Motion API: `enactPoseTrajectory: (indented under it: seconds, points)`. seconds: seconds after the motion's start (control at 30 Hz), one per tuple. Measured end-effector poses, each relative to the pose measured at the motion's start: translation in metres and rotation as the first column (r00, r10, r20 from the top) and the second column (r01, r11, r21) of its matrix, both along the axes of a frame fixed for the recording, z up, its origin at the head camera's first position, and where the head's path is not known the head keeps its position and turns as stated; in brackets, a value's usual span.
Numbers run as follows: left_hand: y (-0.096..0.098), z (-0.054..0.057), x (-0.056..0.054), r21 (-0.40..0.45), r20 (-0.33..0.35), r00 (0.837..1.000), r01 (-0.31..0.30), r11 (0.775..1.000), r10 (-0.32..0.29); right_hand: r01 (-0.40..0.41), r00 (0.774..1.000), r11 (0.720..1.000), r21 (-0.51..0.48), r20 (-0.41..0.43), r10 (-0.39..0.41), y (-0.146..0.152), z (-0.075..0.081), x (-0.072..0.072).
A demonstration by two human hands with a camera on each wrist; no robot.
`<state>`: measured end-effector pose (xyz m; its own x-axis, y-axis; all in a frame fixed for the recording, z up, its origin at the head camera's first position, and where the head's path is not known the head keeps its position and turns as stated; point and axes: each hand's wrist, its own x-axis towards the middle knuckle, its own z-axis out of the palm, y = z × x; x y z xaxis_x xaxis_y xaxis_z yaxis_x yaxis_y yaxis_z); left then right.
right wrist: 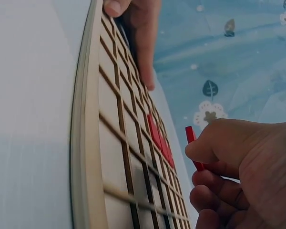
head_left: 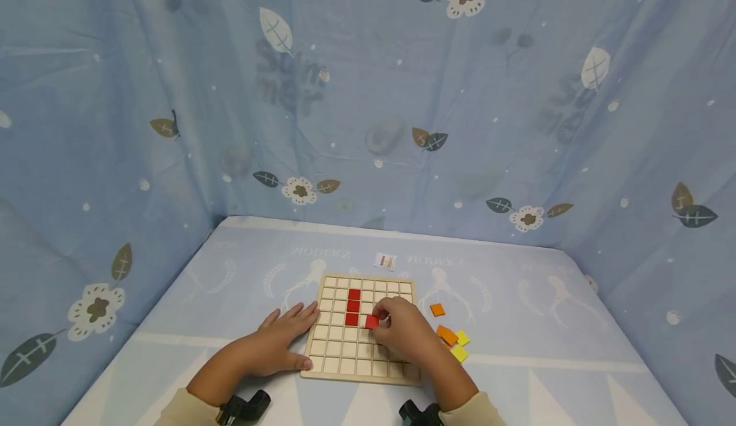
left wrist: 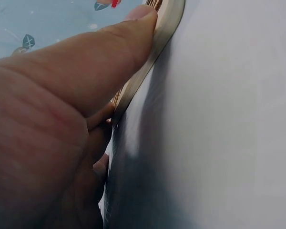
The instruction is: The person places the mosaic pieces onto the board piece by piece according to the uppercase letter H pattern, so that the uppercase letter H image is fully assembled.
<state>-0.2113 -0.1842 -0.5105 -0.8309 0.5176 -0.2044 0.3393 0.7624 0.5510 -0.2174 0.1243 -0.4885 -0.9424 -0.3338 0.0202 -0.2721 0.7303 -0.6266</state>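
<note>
A wooden grid board [head_left: 331, 349] lies flat on the table, with several red square tiles [head_left: 352, 306] set in one column of its cells. Between thumb and fingers my right hand [head_left: 406, 331] pinches another red tile [head_left: 372, 322], held above the board as the right wrist view shows. My left hand [head_left: 276, 343] rests at the board's left edge with its fingers spread, and the thumb [left wrist: 128, 43] touches the rim. In the right wrist view the red tiles on the board [right wrist: 160, 141] sit beyond the held red tile [right wrist: 195, 148].
Loose tiles lie right of the board: an orange one [head_left: 437, 310], more orange ones [head_left: 447, 335] partly behind my right hand, and yellow ones [head_left: 459, 353]. A small printed card [head_left: 385, 261] lies beyond the board's far edge. Patterned blue cloth [head_left: 368, 94] hangs around the table.
</note>
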Motion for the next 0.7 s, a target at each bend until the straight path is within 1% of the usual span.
enactPoseTrajectory:
  seconds: [0.17,0.3,0.37,0.53,0.7]
  points:
    - [0.0,0.001,0.0,0.017,-0.003,1.0,0.007,1.0,-0.006,-0.014,1.0,1.0,-0.012,-0.002,0.013,-0.02,-0.001,-0.004]
    - [0.0,0.0,0.0,0.031,0.001,1.0,0.013,0.999,-0.013,-0.02,1.0,1.0,0.003,-0.001,0.02,-0.03,-0.007,-0.004]
    - [0.0,-0.001,0.0,0.032,0.003,1.0,0.015,0.999,-0.015,-0.02,1.0,1.0,0.011,-0.001,0.02,-0.034,-0.012,-0.004]
    - [-0.001,-0.002,0.001,0.016,-0.004,1.0,-0.001,1.0,0.001,-0.032,0.999,0.998,0.051,-0.035,0.034,-0.038,-0.02,-0.006]
    - [-0.003,-0.001,0.002,0.021,-0.011,1.0,0.001,1.0,0.0,-0.051,0.997,0.996,0.068,-0.047,0.054,-0.039,-0.021,-0.006]
